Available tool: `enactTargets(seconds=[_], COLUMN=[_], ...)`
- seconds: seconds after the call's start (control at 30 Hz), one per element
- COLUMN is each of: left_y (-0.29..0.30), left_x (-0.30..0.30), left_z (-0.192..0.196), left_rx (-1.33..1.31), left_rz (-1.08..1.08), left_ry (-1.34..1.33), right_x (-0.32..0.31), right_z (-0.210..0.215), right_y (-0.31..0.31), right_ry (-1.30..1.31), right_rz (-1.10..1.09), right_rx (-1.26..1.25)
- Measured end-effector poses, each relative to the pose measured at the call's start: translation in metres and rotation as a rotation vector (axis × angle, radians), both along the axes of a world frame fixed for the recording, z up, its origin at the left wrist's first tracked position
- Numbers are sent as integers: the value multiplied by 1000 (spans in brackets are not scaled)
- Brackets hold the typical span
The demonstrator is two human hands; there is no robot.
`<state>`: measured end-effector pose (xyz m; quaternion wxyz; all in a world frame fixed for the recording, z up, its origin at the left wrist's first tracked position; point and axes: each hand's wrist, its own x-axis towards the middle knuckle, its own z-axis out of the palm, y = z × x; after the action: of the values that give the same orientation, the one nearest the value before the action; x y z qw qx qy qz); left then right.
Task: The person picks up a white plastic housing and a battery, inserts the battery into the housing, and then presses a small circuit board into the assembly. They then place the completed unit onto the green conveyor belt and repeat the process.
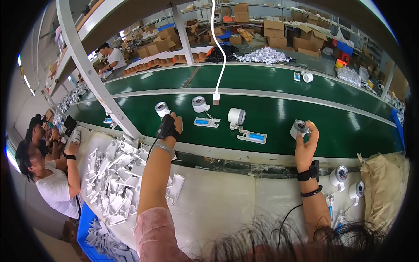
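My right hand (307,146) has its thumb and fingers around a white round housing with a grey rim and dark face (298,128), at the green conveyor belt's near side. On the left, my left hand (176,123) reaches over the belt, right beside another white round housing (162,108). A strapped wrist device and the back of that hand hide most of its fingers. Between my hands sit two more housings (199,104) (236,117), each wired to a white plate holding a blue cell (206,122) (252,137).
White plastic parts (115,179) pile up on the pale bench (218,196) beside my left forearm, above a blue bin (83,238). Housings (339,174) and a brown wrapped bundle (384,187) lie right. A white cable (223,56) hangs over the belt. Co-workers (56,183) sit left.
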<state>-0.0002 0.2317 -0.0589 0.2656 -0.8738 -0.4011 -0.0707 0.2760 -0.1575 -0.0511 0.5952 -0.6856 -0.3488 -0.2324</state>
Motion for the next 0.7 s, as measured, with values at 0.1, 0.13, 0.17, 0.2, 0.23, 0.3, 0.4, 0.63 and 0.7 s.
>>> enactTargets(seconds=[0.1,0.13,0.17,0.2,0.23,0.3,0.4,0.63,0.7], left_y=[-33,-45,-53,-63,-73,-123,-184,-239,-238], left_x=[-8,-11,-15,-13,-12,-7,-11,-3,-2], left_z=[49,64,72,77,83,114,148,112,95], left_rx=[-28,-76,-71,3,78,54,-250,-1014,-1369], left_rz=[-142,-187,-180,-248,-314,-380,-532,-761,-718], left_ry=[-96,-137,-136,-259,-383,-511,-800,-1198,-1309], right_x=[-19,-26,-35,-46,-52,-63,-86,-110,-110], right_z=[12,13,15,21,22,24,40,37,35], right_y=[1,3,7,8,8,8,6,7,7], right_ry=[-22,-35,-49,-11,8,22,-80,-228,-171], right_rz=[37,101,167,243,332,452,567,825,799], right_rx=[-14,-30,-49,-41,-60,-94,-158,-405,-443])
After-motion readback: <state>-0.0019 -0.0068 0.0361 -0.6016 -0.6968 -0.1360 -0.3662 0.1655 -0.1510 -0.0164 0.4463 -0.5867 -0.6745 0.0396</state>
